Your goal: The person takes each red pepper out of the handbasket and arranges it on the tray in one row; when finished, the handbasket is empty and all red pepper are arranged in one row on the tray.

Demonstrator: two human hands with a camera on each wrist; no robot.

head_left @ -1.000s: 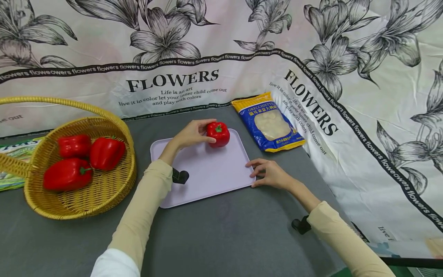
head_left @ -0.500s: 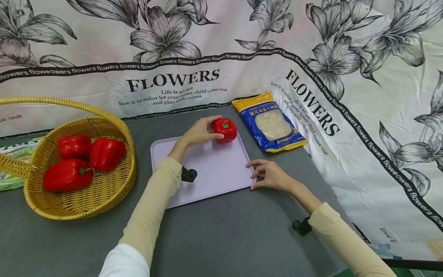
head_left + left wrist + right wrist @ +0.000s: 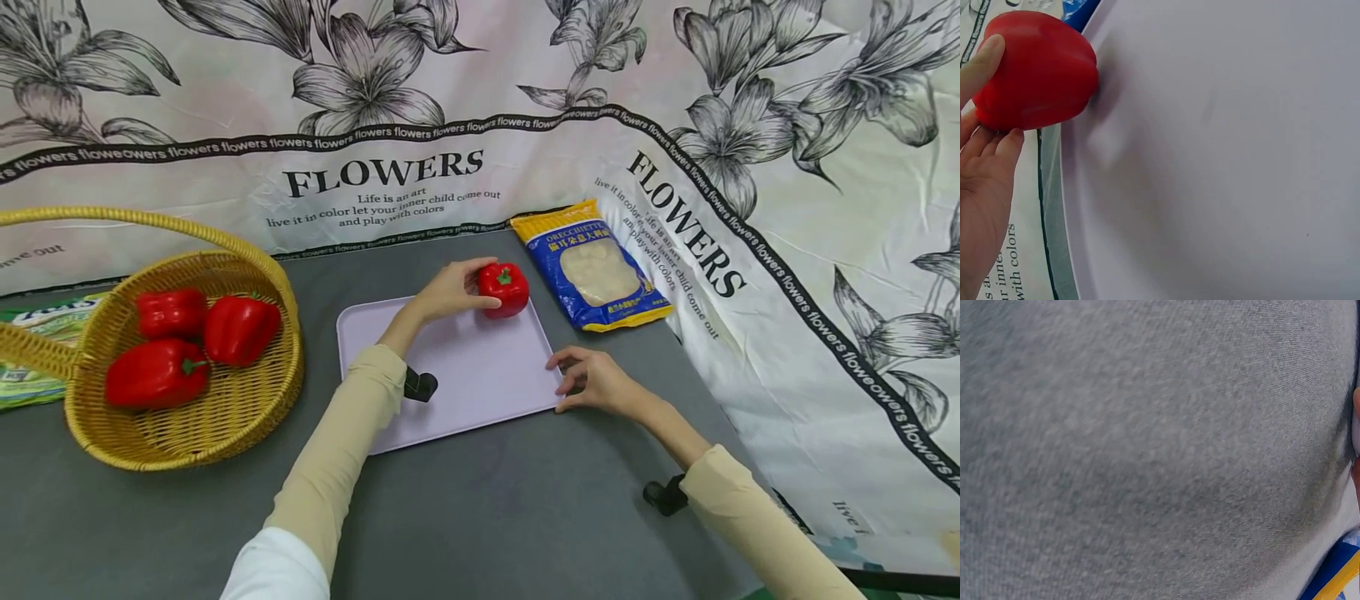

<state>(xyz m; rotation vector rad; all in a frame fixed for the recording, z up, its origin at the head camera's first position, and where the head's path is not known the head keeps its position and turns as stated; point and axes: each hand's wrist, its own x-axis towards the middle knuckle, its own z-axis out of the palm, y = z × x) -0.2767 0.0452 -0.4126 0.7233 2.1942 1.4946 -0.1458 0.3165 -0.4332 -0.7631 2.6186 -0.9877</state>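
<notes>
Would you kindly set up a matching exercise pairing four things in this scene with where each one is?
Things:
1. left hand
2. right hand
3. pasta bag
4. three red peppers

Places:
A. in the wicker basket
B. at the lilac tray's right edge
C. holding the red pepper at the tray's far corner
D. on the grey table, right of the tray

Pairs: 1-C, 2-B, 3-D, 4-A

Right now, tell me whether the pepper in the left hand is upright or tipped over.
Upright. The red pepper sits on the tray at its far right corner, green stem up, with the left hand gripping its side.
</notes>
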